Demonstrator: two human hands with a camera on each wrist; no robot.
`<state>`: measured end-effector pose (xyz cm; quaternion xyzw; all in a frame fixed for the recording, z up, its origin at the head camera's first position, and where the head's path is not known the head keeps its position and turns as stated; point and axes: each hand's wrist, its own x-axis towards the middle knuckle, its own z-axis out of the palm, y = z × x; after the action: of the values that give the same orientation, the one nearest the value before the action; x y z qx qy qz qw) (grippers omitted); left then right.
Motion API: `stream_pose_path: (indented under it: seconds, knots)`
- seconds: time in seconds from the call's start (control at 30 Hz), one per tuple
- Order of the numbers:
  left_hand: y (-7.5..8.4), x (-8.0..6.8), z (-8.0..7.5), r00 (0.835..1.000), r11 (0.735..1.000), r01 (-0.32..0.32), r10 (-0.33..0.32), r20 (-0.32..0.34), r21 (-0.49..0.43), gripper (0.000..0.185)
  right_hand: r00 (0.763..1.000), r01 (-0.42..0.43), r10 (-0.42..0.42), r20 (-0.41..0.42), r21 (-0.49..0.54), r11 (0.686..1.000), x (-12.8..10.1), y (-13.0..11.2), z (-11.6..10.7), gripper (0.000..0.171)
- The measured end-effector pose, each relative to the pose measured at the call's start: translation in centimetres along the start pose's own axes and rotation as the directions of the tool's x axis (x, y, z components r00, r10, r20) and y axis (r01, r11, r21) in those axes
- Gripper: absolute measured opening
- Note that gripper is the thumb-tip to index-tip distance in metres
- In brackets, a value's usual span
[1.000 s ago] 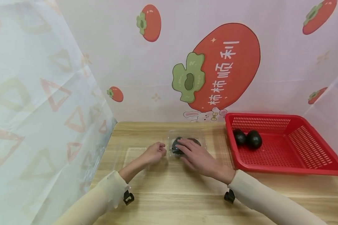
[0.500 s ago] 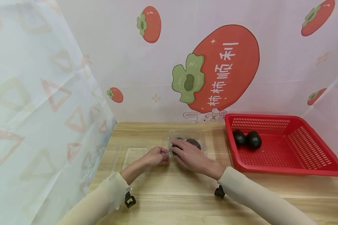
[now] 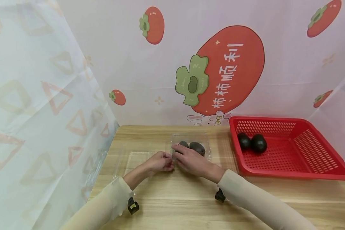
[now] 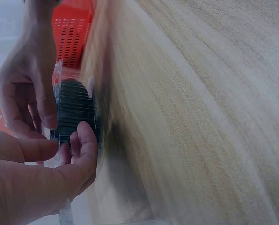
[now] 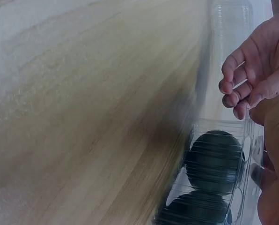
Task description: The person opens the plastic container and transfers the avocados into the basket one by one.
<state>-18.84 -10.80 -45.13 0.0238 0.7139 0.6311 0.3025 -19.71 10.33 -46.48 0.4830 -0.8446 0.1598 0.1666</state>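
Note:
A clear plastic clamshell box [image 3: 207, 150] stands mid-table with two dark avocados [image 3: 197, 148] inside. Its open lid [image 3: 135, 158] lies flat to the left. My right hand [image 3: 179, 153] reaches over the box's left rim and grips it beside the nearer avocado [image 4: 76, 108]. My left hand [image 3: 162, 161] sits curled against the same corner, with one fingertip [image 4: 85, 133] touching the box wall. From the right wrist, both avocados [image 5: 214, 159] show through the ribbed wall, with the left hand's curled fingers [image 5: 235, 91] just above.
A red mesh basket [image 3: 290, 172] at the right holds two more avocados [image 3: 259, 143]. The wooden table [image 3: 175, 204] is walled by printed cloth at the back and a sheer curtain [image 3: 46, 111] on the left.
My right hand has drawn back off the top of the avocados to the box's left rim, uncovering both fruits. The left hand has edged slightly right toward it.

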Motion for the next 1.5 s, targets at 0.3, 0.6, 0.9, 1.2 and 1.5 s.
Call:
stream_pose_path:
  seconds: [0.3,0.6,0.9,1.2,1.5]
  knots:
    - [0.0,0.0,-0.2,0.999,1.0,0.004,-0.004,0.04,-0.019,0.022,0.998,0.057,-0.06,-0.035,-0.089,0.994,0.3,0.1,0.3,0.007]
    - [-0.3,0.4,-0.3,0.999,0.999,0.028,-0.027,0.036,-0.019,0.019,0.992,0.1,-0.11,-0.058,-0.153,0.983,0.3,-0.2,1.0,0.01]
    - [-0.4,0.5,-0.2,0.999,0.999,0.035,-0.034,0.026,-0.037,0.016,0.992,0.107,-0.12,-0.038,-0.236,0.966,0.5,-0.4,1.0,0.012]
    - [-0.4,0.7,0.0,0.999,0.999,0.035,-0.034,0.023,-0.038,0.018,0.993,0.102,-0.113,-0.033,-0.245,0.964,0.6,-0.6,0.9,0.012]
    - [-0.3,0.9,0.1,0.999,0.997,0.049,-0.049,-0.002,-0.052,0.02,0.995,0.099,-0.096,0.024,-0.303,0.948,1.0,-0.8,0.5,0.014]
